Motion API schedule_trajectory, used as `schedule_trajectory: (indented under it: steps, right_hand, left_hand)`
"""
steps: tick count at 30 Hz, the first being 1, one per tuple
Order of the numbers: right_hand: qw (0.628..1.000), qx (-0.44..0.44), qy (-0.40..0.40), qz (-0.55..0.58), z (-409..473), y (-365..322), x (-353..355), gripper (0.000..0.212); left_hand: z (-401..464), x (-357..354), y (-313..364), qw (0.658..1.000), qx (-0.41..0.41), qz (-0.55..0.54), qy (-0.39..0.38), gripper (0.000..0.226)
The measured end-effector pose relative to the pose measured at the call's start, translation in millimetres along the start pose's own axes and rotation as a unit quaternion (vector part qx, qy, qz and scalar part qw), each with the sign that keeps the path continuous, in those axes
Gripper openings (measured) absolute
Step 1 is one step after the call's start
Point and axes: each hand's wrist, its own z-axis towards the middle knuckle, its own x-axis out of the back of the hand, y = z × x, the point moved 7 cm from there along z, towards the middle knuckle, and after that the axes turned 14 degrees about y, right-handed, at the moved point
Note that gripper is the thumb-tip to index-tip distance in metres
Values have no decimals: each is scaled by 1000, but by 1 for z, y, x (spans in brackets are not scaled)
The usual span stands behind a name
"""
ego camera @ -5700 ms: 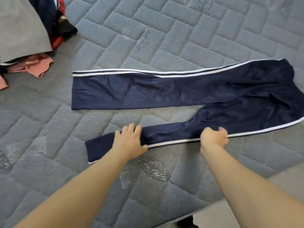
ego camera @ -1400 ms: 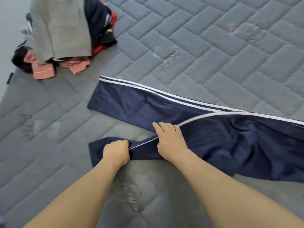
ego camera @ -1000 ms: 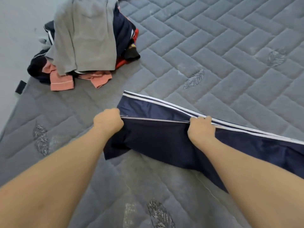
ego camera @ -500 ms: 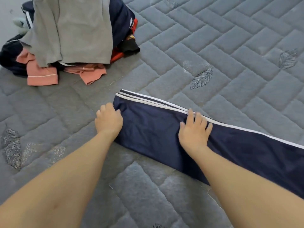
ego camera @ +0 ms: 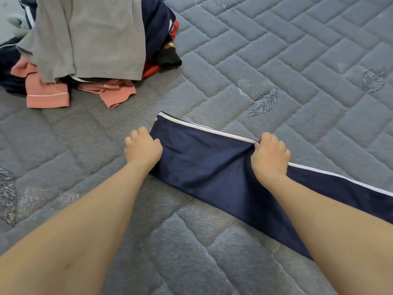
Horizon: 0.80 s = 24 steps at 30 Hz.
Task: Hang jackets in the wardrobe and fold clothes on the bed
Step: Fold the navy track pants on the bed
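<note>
Navy trousers (ego camera: 212, 167) now doubled leg over leg along the bed (ego camera: 297, 60), white stripe on the far edge; half a second ago both palms lay flat, smoothing. Left hand (ego camera: 143, 147) now curled, gripping the cuff end. Right hand (ego camera: 269, 155) curled too, pinching the striped edge further along. Looks like a lift for the next fold, cuffs toward waist. Waist end runs out of view to the right. Clothes pile (ego camera: 89, 45) well apart, up left. Bare quilt beyond the stripe and toward the near bed edge: ample room to swing the cuff across.
</note>
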Motion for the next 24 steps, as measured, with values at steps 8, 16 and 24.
schedule_trajectory:
  steps: [8, 16, 24]
  right_hand:
    - [987, 151, -45, -4, -68, -34, -2, 70]
    - [982, 121, -147, -9, -108, -26, -14, 69]
    - [979, 42, -199, -21, -97, 74, -4, 67]
  left_hand:
    - [5, -6, -5, 994, 32, -53, -87, 23]
    - [10, 64, -40, 995, 22, -92, 19, 20]
    - [-61, 92, 49, 937, 77, -333, -64, 13]
